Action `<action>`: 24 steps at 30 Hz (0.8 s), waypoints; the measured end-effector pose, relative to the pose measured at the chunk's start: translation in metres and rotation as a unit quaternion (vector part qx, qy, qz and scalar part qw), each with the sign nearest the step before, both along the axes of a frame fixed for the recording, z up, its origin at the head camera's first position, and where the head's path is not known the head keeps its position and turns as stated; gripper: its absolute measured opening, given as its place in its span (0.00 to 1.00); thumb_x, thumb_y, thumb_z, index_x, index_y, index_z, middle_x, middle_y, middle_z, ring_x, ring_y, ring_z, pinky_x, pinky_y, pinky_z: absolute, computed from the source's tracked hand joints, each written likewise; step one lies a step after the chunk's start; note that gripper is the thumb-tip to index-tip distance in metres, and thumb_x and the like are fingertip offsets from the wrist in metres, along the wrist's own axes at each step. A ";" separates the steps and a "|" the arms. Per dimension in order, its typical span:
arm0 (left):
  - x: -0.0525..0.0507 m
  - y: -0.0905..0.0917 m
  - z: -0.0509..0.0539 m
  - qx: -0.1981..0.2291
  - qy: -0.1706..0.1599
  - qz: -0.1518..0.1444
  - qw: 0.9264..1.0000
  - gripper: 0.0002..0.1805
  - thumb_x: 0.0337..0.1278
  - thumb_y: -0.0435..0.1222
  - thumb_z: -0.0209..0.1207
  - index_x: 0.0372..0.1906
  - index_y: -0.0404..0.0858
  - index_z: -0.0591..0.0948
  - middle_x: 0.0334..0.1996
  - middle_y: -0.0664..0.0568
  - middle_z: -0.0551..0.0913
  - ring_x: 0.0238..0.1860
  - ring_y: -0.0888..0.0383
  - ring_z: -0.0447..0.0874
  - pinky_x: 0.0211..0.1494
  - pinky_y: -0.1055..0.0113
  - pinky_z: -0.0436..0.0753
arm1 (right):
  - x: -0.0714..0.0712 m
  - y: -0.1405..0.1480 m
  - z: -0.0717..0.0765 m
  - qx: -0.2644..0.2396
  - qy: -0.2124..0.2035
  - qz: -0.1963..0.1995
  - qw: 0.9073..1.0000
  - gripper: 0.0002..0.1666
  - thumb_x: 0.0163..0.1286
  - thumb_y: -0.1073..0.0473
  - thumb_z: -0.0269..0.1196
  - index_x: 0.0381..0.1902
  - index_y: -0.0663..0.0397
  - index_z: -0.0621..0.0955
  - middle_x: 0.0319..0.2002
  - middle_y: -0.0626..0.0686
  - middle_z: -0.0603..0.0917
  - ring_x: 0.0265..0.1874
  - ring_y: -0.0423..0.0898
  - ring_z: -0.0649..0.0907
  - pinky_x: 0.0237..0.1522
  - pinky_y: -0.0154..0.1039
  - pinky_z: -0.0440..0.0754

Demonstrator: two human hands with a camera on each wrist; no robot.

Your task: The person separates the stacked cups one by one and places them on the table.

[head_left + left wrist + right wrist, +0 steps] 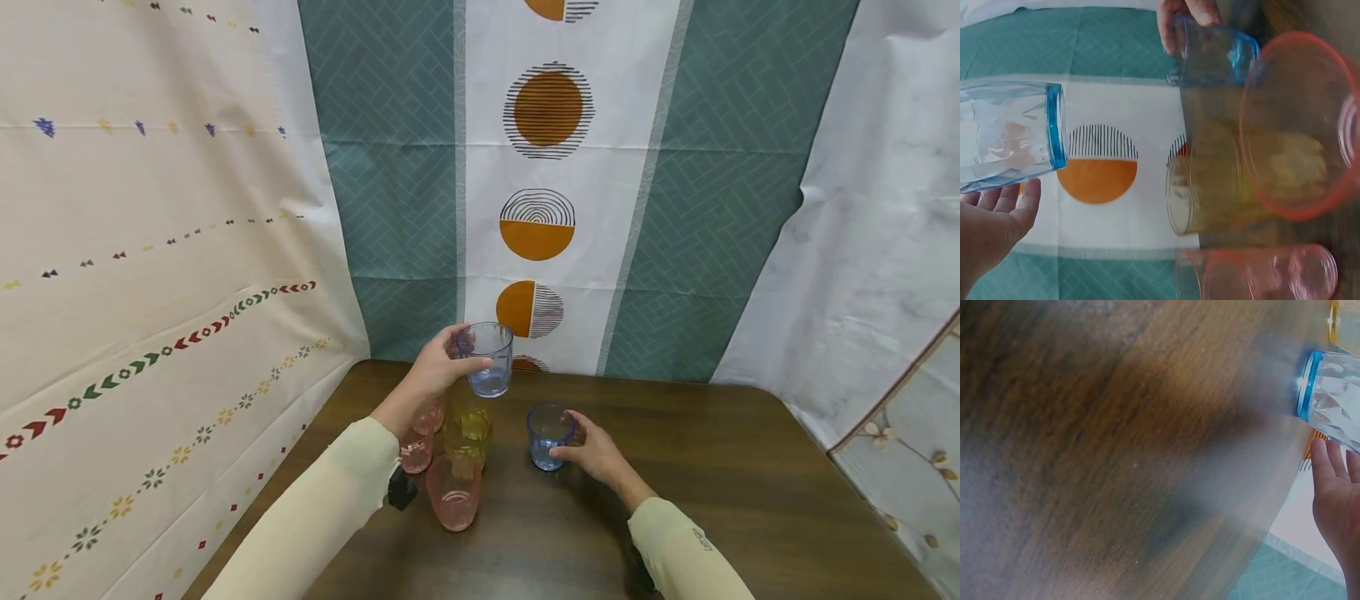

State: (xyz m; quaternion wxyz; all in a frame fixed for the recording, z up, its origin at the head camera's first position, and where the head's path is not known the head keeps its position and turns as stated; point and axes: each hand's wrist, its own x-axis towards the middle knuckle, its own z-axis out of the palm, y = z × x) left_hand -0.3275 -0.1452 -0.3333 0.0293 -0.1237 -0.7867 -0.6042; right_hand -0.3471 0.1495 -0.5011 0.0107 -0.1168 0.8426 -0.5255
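My left hand (437,364) holds a clear blue-tinted tumbler (489,371) upright in the air, fingers and thumb around its side. In the left wrist view this tumbler (1007,137) fills the left edge, with the fingers against it. Lower and to the right, my right hand (596,454) grips a second blue tumbler (546,442) from its right side. Whether that one touches the table or hovers just over it, I cannot tell. Only part of this tumbler (1338,397) shows in the right wrist view, beside the hand (1338,500).
Under my left forearm stand a yellow tumbler (467,433), a pink tumbler (453,496) in front and more pink tumblers (416,454) partly behind the hand. The dark wooden table (720,483) ends at a hanging patterned cloth (405,208).
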 end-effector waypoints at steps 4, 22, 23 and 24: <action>0.002 -0.018 -0.003 0.011 0.000 0.000 1.000 0.45 0.53 0.39 0.72 0.74 0.38 0.62 0.62 0.41 0.71 0.62 0.45 0.69 0.66 0.50 0.72 | 0.001 0.001 0.001 0.002 0.001 0.004 1.000 0.50 0.58 0.55 0.75 0.73 0.63 0.64 0.68 0.63 0.71 0.66 0.65 0.71 0.62 0.59 0.72; 0.045 -0.096 -0.037 0.009 0.001 -0.035 0.999 0.45 0.56 0.32 0.68 0.74 0.31 0.56 0.69 0.36 0.65 0.73 0.41 0.58 0.69 0.48 0.66 | 0.001 0.000 -0.002 0.002 0.003 -0.001 1.000 0.51 0.58 0.55 0.75 0.73 0.63 0.64 0.68 0.62 0.71 0.66 0.64 0.71 0.61 0.58 0.73; 0.048 -0.100 -0.041 0.006 0.001 -0.036 0.999 0.45 0.56 0.32 0.68 0.74 0.31 0.56 0.69 0.36 0.65 0.73 0.41 0.57 0.70 0.47 0.64 | 0.001 0.001 -0.002 0.001 0.001 -0.003 1.000 0.51 0.57 0.55 0.76 0.73 0.63 0.64 0.68 0.62 0.72 0.65 0.64 0.72 0.61 0.58 0.73; 0.051 -0.103 -0.044 0.005 0.000 -0.035 0.999 0.44 0.56 0.32 0.68 0.74 0.31 0.57 0.69 0.36 0.66 0.73 0.40 0.56 0.70 0.45 0.62 | 0.001 0.001 -0.002 0.002 0.000 -0.006 1.000 0.51 0.57 0.54 0.76 0.73 0.63 0.64 0.68 0.61 0.72 0.65 0.64 0.72 0.61 0.57 0.73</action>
